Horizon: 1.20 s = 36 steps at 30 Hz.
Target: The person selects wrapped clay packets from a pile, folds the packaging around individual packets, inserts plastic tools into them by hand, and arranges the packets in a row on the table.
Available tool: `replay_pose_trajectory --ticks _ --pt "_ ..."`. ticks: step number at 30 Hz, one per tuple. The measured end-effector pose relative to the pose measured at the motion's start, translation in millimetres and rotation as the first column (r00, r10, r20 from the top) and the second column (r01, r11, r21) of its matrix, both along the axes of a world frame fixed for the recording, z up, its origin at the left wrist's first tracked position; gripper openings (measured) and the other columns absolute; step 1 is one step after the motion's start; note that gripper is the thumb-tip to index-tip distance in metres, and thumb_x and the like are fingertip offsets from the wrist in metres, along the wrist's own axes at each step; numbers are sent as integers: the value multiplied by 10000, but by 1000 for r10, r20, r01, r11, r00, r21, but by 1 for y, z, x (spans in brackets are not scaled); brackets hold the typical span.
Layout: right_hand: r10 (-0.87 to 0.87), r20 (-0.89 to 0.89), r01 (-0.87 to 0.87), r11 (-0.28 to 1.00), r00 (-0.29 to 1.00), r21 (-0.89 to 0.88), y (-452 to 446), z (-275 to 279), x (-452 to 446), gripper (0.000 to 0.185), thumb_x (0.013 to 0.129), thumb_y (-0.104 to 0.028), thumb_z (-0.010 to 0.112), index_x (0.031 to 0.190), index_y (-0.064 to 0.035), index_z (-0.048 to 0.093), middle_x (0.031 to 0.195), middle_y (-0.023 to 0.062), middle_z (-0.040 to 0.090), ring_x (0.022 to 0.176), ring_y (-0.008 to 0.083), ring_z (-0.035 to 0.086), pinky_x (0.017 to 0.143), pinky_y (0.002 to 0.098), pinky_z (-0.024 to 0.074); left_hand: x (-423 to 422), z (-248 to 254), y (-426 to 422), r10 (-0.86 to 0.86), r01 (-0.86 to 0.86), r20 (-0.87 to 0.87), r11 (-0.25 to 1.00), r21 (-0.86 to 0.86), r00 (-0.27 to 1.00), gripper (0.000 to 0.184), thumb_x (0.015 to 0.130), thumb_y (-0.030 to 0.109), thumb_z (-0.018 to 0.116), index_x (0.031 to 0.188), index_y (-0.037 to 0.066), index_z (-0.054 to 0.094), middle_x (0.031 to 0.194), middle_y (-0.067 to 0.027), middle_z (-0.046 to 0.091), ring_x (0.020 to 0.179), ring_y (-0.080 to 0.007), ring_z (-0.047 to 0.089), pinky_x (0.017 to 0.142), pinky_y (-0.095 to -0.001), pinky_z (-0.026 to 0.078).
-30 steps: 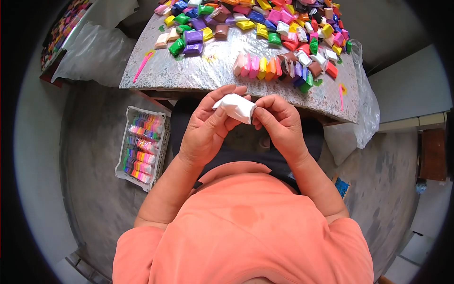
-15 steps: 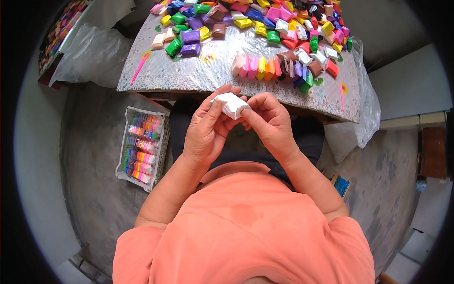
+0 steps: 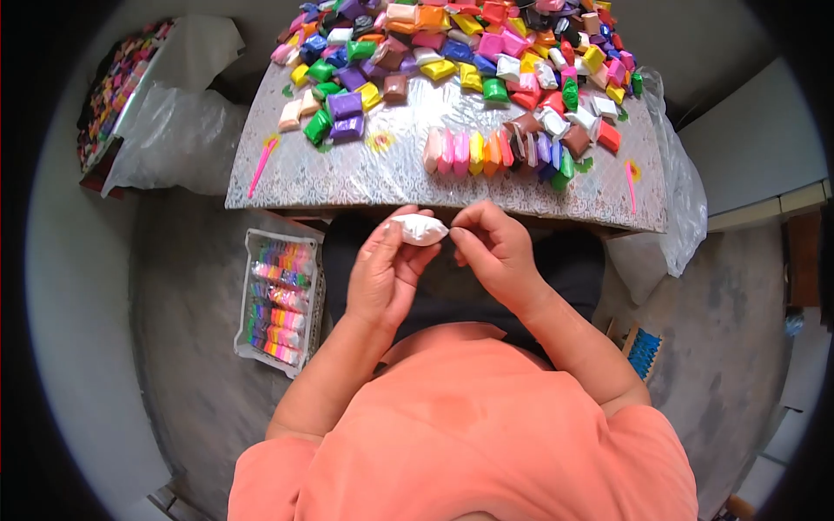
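A small white packet [image 3: 420, 230] is held in front of the table edge, over my lap. My left hand [image 3: 387, 269] grips it from the left, thumb on top and fingers beneath. At the packet's right tip, my right hand [image 3: 491, 252] pinches with thumb and forefinger, its other fingers curled. Beyond the hands, a row of colored packets [image 3: 493, 152] stands on edge along the front of the table [image 3: 347, 187], running from pale pink through yellow and orange to blue and green.
A heap of colored packets [image 3: 452, 52] covers the table's far part. Pink plastic sticks [image 3: 261, 169] lie near both front corners. On the floor at left stands a white basket [image 3: 246, 300] of packed rows. Clear plastic bags [image 3: 178, 139] hang at both sides; a blue-bristled brush [image 3: 643, 352] lies right.
The white packet has turned, and my right hand has slid out to its right tip. The whole view has shifted, so the table and hands sit lower in the picture.
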State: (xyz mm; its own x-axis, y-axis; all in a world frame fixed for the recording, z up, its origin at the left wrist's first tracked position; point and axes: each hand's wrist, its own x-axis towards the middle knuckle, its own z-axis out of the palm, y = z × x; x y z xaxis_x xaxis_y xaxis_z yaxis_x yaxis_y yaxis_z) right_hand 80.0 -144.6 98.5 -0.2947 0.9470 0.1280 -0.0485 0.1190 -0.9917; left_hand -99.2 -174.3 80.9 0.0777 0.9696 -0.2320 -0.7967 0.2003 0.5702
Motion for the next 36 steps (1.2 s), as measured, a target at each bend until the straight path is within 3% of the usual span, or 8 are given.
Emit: replay_pose_trajectory --ticks 2,4,6,9,13,19,22,36 --pt "-64 19 63 997 998 36 3 -6 15 57 918 -41 637 957 -27 599 769 -3 589 663 41 549 591 214 454 -14 9 21 107 -70 -248 985 155 963 328 1023 175 523 1306 10 525 1232 -140 621 1102 -245 645 931 -381 566" --pt "-118 23 116 991 993 61 7 -5 38 56 915 -36 642 958 -38 606 789 -20 580 680 29 547 603 202 451 -26 16 48 326 -47 -670 916 398 667 298 1008 28 493 1304 6 526 1214 -115 616 1061 -183 647 921 -282 515" --pt "-249 29 246 966 968 79 12 -6 60 52 921 -29 638 960 -46 608 802 -29 578 682 26 543 610 191 447 -36 4 82 410 121 -732 825 552 544 371 953 -60 516 1314 26 524 1218 -119 618 1060 -204 643 927 -286 485" --pt "-393 -40 394 908 919 141 22 -13 98 49 942 -33 629 978 -57 607 813 -36 574 694 28 536 623 186 444 -48 -20 122 642 423 -763 673 607 72 481 881 -108 562 1330 59 519 1219 -118 620 1101 -240 625 957 -319 468" --pt "-560 -47 560 816 827 142 32 -25 138 47 953 -60 631 996 -60 610 847 -28 600 718 36 546 642 186 453 -47 -42 142 488 530 -873 735 424 21 562 832 -113 597 1351 81 505 1276 -124 602 1178 -247 590 982 -331 460" --pt "-548 37 526 818 836 232 55 -56 160 209 955 -74 625 1158 -36 594 1048 29 617 935 92 592 817 236 495 -45 -63 142 293 375 -895 830 413 336 751 802 -98 635 1484 55 360 1358 -177 547 1277 -260 523 1046 -330 418" --pt "-508 98 468 840 855 273 67 -63 160 451 921 -109 672 1337 -35 516 1259 91 573 1184 184 550 976 314 467 -47 -67 139 450 421 -892 803 420 31 829 778 -1 712 1501 48 310 1340 -194 564 1254 -379 522 1110 -414 358" --pt "-435 446 241 871 782 427 84 -73 157 560 897 -100 670 1416 -24 474 1361 165 576 1266 266 552 1061 347 408 -30 -70 138 536 377 -835 805 459 -128 623 804 60 737 1380 44 499 1113 -168 619 996 -322 576 892 -385 467"
